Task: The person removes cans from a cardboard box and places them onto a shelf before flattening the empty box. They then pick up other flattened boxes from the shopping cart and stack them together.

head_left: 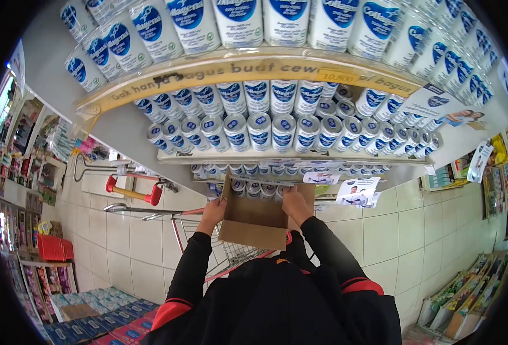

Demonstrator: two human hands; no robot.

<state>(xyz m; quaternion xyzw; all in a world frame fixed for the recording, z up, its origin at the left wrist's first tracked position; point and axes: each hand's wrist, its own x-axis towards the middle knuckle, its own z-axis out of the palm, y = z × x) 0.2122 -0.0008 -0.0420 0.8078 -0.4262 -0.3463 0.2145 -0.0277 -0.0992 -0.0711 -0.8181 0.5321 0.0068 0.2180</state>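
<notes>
An open cardboard box point(253, 234) is held out in front of my body, its near flap folded outward. My left hand point(214, 213) is closed around its left wall. On the opposite side my right hand point(296, 204) grips the right wall near the far corner. Several white cans with blue-marked tops point(254, 189) show at the far end of the box and seem to stand inside it; the brown bottom is bare nearer to me. Just beyond the box, rows of similar Collagena cans point(260, 135) fill the shelf.
A yellow shelf strip point(208, 73) runs below the upper row of cans point(241, 22). Under the box stands a shopping cart point(231, 253), with a red-handled trolley point(132, 191) to the left. Promotional cards point(357, 192) stick out at right. Packed goods point(102, 313) lie at lower left.
</notes>
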